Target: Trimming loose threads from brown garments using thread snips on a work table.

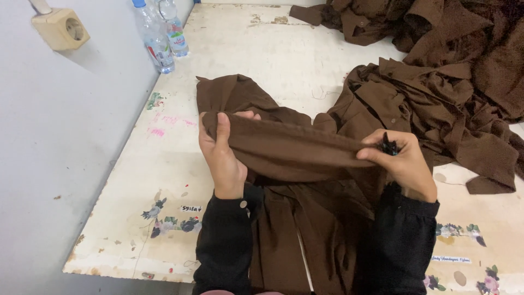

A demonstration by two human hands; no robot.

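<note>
1. Left hand (222, 158): fingers curled closed over the folded edge of a brown garment (295, 150), thumb on the near side.
2. Right hand (403, 164): pinched closed on the same edge's other end, a small black tool (388, 146) sticking out between the fingers.
3. Garment stretched taut between both hands, its lower part draping over the white tabletop (164, 175) toward the person.
4. Brown clothes pile (453, 82) far right; two plastic bottles (161, 35) by the wall.

A garment (289, 147) is stretching between the fingers of the left hand (221, 155) and the right hand (401, 164), while a pile of clothes (436, 71) is lying beyond the right fingers and two bottles (161, 33) are standing beyond the left fingers on the table (164, 180).
</note>
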